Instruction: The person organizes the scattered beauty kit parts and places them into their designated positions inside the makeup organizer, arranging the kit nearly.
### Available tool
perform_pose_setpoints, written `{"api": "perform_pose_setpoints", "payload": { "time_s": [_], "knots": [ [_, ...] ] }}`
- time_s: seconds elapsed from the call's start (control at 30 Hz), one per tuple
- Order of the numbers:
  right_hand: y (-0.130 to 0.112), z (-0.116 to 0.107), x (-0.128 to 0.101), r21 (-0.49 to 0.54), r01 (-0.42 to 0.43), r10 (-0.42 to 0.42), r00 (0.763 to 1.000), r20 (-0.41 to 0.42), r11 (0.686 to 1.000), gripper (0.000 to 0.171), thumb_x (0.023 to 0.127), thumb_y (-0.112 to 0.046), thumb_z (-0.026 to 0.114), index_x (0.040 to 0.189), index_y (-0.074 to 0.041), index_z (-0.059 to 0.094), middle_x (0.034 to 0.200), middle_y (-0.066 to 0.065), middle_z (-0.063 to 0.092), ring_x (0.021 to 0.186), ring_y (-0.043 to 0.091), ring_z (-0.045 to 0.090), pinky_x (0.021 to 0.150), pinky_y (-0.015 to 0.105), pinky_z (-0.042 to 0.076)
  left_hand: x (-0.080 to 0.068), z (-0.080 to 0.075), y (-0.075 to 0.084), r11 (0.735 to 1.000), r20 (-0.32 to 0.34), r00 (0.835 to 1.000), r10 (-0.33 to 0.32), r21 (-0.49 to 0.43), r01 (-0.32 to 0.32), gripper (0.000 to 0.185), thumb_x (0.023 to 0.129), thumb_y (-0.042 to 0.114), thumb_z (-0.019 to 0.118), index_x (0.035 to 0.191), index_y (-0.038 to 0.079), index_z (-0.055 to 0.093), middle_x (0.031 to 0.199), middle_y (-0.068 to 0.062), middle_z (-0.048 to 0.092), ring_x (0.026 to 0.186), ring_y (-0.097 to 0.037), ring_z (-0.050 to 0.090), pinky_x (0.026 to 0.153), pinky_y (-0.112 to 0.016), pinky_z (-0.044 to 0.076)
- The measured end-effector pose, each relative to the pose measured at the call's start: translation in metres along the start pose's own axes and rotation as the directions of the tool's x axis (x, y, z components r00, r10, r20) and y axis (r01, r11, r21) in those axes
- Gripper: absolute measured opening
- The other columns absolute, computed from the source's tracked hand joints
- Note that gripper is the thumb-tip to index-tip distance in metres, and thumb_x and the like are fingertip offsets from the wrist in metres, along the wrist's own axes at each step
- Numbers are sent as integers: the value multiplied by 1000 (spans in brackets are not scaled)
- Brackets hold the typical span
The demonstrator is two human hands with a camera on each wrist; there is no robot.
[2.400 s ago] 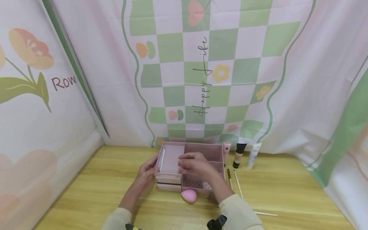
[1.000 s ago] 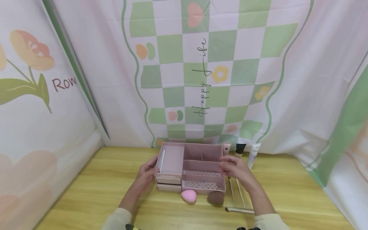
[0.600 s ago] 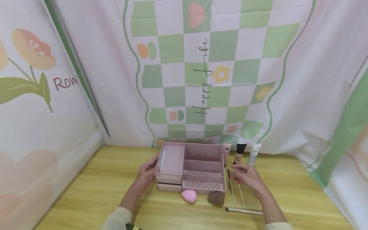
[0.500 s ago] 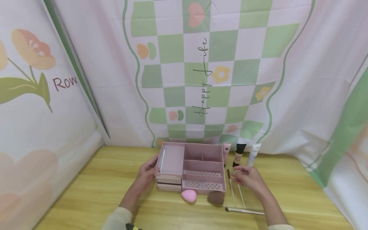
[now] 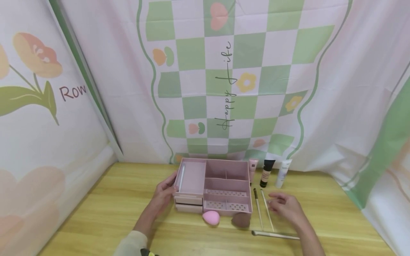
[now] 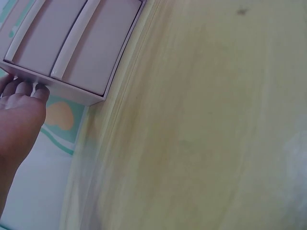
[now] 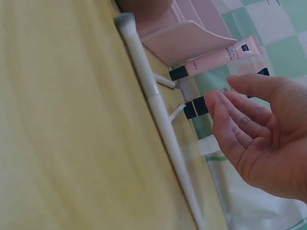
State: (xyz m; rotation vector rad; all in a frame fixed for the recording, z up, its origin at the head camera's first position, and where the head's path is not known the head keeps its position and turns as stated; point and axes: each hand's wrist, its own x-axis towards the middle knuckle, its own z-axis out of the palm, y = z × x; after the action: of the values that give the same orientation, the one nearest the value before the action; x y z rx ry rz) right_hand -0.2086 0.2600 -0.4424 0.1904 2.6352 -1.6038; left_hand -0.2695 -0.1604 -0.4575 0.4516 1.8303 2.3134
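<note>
Near brushes (image 7: 160, 110) and tubes (image 5: 266, 175), the right hand (image 5: 287, 207) hangs loosely curled, the left hand (image 5: 162, 193) touching the pink organizer (image 5: 194, 175).

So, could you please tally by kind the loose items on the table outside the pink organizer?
Tubes: 3
Brushes: 3
Makeup sponges: 2
Total: 8

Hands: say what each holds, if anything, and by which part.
Left hand touches the left side of the box; whether it grips cannot be told. Right hand holds nothing.
</note>
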Motion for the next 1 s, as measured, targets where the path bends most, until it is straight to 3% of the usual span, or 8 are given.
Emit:
{"api": "perform_pose_setpoints", "payload": {
  "time_s": [0.3,0.5,0.73,1.0],
  "knots": [
    [12,5,-1,-64,-20,19,1000,-14,998,47,87,-8,61,129,11,53,100,18,72,74,13,64,59,22,57,1,0,-1,1000,1,1000,0,14,0,69,89,0,50,153,1,21,164,-15,15,153,-32,14,121,-35,22],
    [14,7,-1,-162,-40,37,999,-22,986,47,81,-11,67,122,11,58,97,15,71,78,15,63,64,23,56,0,-1,0,1000,10,1000,0,18,0,71,89,1,50,153,1,20,165,-15,14,153,-32,13,121,-33,22],
    [12,8,1,-305,-51,46,999,-26,951,40,77,-17,72,110,5,66,101,18,72,88,21,64,72,31,54,0,-2,0,1000,17,1000,7,19,-8,71,89,1,50,152,-1,19,164,-17,13,153,-34,12,121,-34,23],
    [8,11,3,-327,-53,43,998,-37,944,28,75,-11,70,98,5,68,92,14,71,82,22,62,67,30,52,0,0,0,1000,-2,1000,2,20,-2,70,89,1,50,153,1,21,165,-15,15,153,-33,13,121,-31,24]
  ]
}}
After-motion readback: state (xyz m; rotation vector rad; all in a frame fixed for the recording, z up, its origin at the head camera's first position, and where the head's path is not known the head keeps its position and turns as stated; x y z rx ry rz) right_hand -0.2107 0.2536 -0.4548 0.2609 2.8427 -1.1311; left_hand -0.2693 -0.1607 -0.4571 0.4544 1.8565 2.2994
